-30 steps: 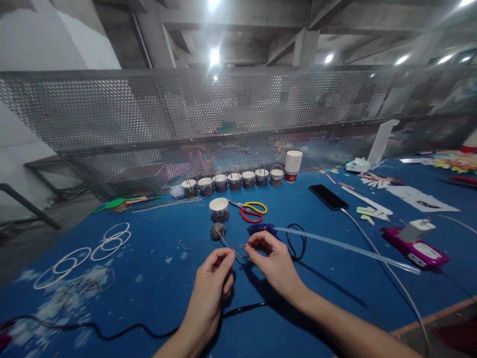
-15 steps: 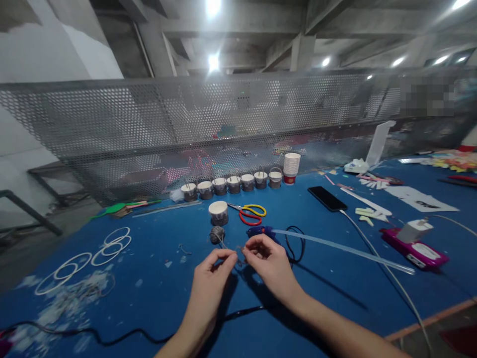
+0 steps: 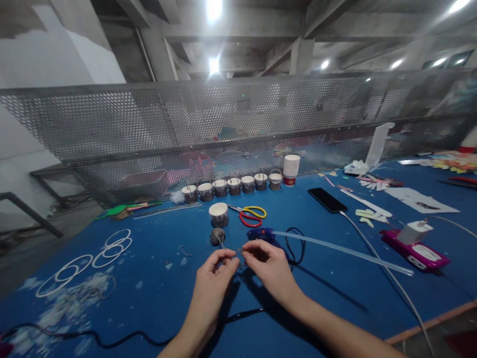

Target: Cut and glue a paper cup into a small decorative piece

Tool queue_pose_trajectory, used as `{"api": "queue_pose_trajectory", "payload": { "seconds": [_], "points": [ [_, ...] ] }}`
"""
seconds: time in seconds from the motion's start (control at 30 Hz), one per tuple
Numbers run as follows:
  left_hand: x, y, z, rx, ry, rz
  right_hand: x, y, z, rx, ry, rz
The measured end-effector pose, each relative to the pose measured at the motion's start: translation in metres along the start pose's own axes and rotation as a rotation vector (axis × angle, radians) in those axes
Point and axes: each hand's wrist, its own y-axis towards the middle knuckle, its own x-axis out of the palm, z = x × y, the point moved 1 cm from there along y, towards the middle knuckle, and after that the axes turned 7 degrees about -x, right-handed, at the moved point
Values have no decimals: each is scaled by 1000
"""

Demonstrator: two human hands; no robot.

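My left hand [image 3: 215, 278] pinches grey yarn between thumb and forefinger. A strand runs from there up to a small ball of grey yarn [image 3: 217, 236] on the blue table. Facing it, my right hand [image 3: 271, 268] is closed in a pinch at the same yarn; the short piece between the fingertips is thin and partly hidden. Just beyond the ball stands a white paper cup [image 3: 218, 215] with a grey wrapped base. Scissors [image 3: 250, 215] with red and yellow handles lie beside the cup. A blue glue gun [image 3: 265, 233] with a long clear glue stick [image 3: 343, 251] rests behind my right hand.
Several small handled cups [image 3: 234, 186] line the mesh screen [image 3: 223, 114], with a stack of paper cups [image 3: 291, 169] at their right. A phone [image 3: 327, 200], white cable and purple power strip [image 3: 415, 251] lie right. White rings [image 3: 67, 273] lie left; a black cord [image 3: 122, 334] crosses the front.
My fingertips have shifted slightly, and both hands keep their pinch near the yarn. The things on the table stay in place; the view has tilted very slightly.
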Motion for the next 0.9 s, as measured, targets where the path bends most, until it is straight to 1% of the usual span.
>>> {"api": "queue_pose_trajectory", "payload": {
  "seconds": [0.2,0.5,0.73,0.9],
  "points": [
    [0,1,-1,20,-7,-16,0,0,3,-56,-62,5],
    [-1,1,-3,-14,-3,-27,0,-2,4,-43,-38,8],
    [0,1,-4,11,8,-22,0,-1,2,-32,-12,18],
    [-1,2,-4,32,24,4,1,-2,0,-35,6,17]
  ]
}}
